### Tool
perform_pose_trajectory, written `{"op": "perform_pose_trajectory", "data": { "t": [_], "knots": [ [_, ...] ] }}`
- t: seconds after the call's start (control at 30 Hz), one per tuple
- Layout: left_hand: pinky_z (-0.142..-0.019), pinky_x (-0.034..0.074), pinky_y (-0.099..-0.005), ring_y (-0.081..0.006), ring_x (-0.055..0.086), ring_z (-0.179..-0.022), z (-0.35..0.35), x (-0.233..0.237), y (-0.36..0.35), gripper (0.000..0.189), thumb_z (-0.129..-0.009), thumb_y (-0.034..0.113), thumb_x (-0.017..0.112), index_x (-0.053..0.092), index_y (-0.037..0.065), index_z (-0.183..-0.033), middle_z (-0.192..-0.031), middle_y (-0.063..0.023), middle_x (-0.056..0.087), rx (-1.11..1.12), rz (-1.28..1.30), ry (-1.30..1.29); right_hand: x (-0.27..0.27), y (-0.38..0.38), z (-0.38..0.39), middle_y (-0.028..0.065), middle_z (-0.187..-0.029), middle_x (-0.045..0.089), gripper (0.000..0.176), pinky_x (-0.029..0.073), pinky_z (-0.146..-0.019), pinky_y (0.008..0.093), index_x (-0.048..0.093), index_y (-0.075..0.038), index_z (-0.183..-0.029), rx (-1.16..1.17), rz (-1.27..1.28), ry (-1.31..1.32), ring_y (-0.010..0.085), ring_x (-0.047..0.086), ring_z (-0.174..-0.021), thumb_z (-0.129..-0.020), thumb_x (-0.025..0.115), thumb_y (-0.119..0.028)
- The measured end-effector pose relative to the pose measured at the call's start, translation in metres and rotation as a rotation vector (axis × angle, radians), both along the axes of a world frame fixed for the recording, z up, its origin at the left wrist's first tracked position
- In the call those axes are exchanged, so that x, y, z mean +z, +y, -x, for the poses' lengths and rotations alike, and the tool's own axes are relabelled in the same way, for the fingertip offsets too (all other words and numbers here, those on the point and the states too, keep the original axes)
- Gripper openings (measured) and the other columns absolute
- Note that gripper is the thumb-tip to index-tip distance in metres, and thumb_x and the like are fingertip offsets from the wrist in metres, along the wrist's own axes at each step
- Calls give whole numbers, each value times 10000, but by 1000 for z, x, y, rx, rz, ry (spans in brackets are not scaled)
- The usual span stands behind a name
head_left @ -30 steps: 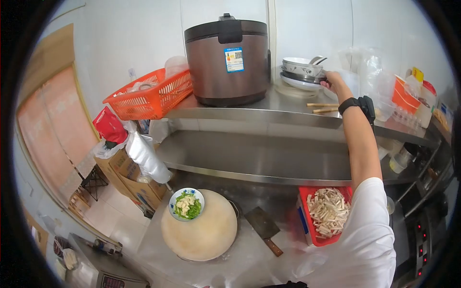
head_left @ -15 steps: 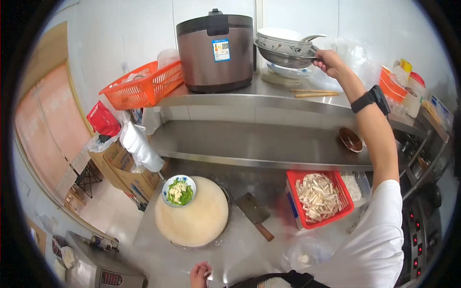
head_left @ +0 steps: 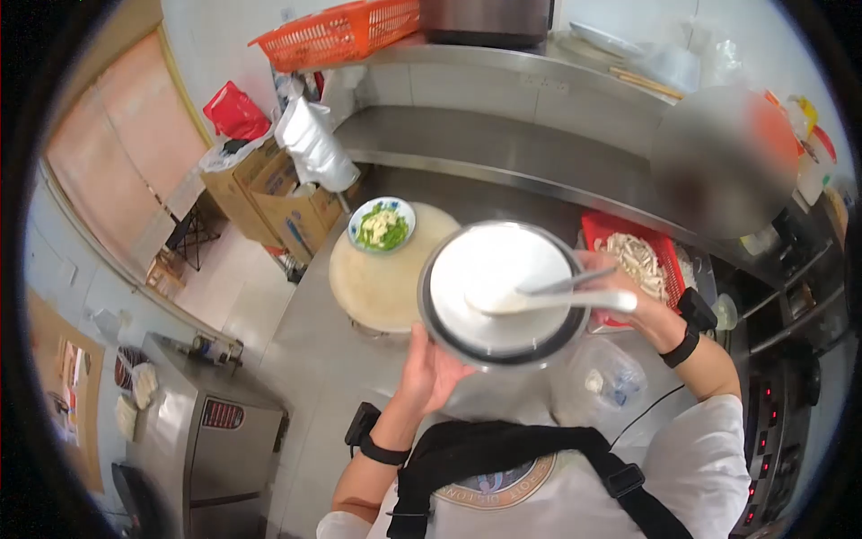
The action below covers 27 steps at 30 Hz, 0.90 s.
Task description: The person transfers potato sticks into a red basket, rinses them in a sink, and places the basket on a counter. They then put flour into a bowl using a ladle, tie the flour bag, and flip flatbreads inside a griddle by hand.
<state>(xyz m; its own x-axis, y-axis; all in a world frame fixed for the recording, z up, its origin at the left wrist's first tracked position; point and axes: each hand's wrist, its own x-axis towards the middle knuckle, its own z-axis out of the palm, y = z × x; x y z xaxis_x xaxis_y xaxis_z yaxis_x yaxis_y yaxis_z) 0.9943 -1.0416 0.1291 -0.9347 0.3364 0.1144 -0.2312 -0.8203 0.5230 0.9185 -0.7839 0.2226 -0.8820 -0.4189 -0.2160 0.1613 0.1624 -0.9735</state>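
A white bowl (head_left: 494, 269) sits nested inside a wider metal bowl (head_left: 435, 314), held over the counter in front of me. A white spoon (head_left: 597, 302) rests in the white bowl with its handle pointing right, and a thinner utensil (head_left: 575, 280) lies beside it. My left hand (head_left: 431, 375) holds the metal bowl at its lower left, thumb up by the rim and fingers underneath. My right hand (head_left: 620, 287) grips the right side, partly hidden behind the utensil handles. Just behind the bowls, a round cutting board (head_left: 359, 286) carries a small bowl (head_left: 354, 235) of chopped greens (head_left: 382, 230).
A red basket (head_left: 603, 225) of pale cut strips stands behind my right hand. Near the right forearm lies a clear plastic bag (head_left: 602, 382). A metal shelf (head_left: 503, 59) holds an orange basket (head_left: 341, 36) and chopsticks (head_left: 646, 83). A blurred grey patch covers the upper right.
My right hand has brought the stacked bowls down from the shelf to in front of me. My left hand has come up and taken hold of the metal bowl. The view has tilted downward.
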Motion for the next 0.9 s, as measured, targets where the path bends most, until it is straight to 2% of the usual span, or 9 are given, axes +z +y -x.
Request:
{"op": "perform_pose_trajectory", "data": {
  "t": [0.07, 0.1, 0.27, 0.33, 0.47, 0.53, 0.6, 0.83, 0.9],
  "knots": [
    [-981, 325, -388, -235, 393, -1174, -14, -7, 0, 570, -912, 456, 253, 248, 63, -1326, -1300, -118, 376, -23, 25, -75, -41, -16, -6, 45, -662, 572, 223, 406, -338, 178, 521, 55, -983, -5, 67, 150, 67, 511, -403, -772, 495, -14],
    [-983, 323, -376, -230, 395, -1174, -21, -13, 1, 557, -916, 441, 245, 272, 46, -1308, -1296, -117, 384, 55, 65, -132, -40, -10, -10, 15, -639, 553, 240, 392, -377, 169, 514, 25, -1020, 73, 9, -35, 48, 499, -441, -789, 483, -28],
    [-981, 327, -351, -221, 416, -1158, -40, -30, 3, 508, -917, 382, 249, 335, 20, -1262, -1272, -120, 414, 199, 110, -169, -30, -13, -16, 21, -645, 551, 227, 401, -421, 187, 495, -39, -1064, 191, -233, -18, 58, 488, -479, -866, 455, -143],
    [-979, 329, -348, -222, 432, -1143, -42, -32, 1, 492, -904, 358, 267, 367, 9, -1238, -1246, -127, 441, 230, 197, -122, -41, -11, -3, 45, -700, 561, 271, 442, -497, 218, 484, -9, -1067, 57, -362, 787, 87, 517, -553, -895, 427, -209],
    [-975, 332, -349, -223, 438, -1135, -46, -29, -1, 491, -899, 353, 277, 388, -3, -1218, -1229, -133, 455, 163, 210, -169, 3, -34, -28, 70, -801, 562, 333, 456, -571, 238, 472, 0, -1107, 318, -506, 192, 96, 527, -635, -900, 417, -255],
    [-983, 317, -347, -220, 433, -1138, -46, -33, 2, 493, -898, 354, 284, 392, -11, -1212, -1237, -128, 450, 140, 179, -166, -4, -35, -24, 48, -773, 560, 335, 459, -572, 241, 474, 6, -1115, 421, -576, 163, 92, 527, -634, -887, 440, -238],
    [-989, 305, -348, -218, 425, -1145, -44, -39, 6, 495, -899, 356, 283, 391, -9, -1216, -1242, -127, 446, 134, 197, -166, -20, -30, -21, 28, -738, 552, 325, 449, -555, 234, 482, 15, -1108, 432, -363, 34, 89, 520, -618, -866, 464, -201],
    [-982, 302, -355, -220, 422, -1140, -19, -21, 18, 521, -890, 375, 274, 372, -6, -1232, -1239, -119, 444, 118, 210, -200, 13, -15, -18, 41, -752, 589, 252, 431, -581, 239, 593, 57, -938, 31, -318, -60, 93, 525, -671, -773, 537, -125],
    [-986, 293, -358, -221, 418, -1140, -12, -25, 18, 522, -888, 379, 278, 371, -1, -1234, -1238, -117, 444, 114, 222, -167, 32, 15, 13, 83, -713, 600, 204, 418, -588, 277, 615, 37, -805, 120, -428, 336, 102, 514, -681, -750, 555, -150]
  ]
}}
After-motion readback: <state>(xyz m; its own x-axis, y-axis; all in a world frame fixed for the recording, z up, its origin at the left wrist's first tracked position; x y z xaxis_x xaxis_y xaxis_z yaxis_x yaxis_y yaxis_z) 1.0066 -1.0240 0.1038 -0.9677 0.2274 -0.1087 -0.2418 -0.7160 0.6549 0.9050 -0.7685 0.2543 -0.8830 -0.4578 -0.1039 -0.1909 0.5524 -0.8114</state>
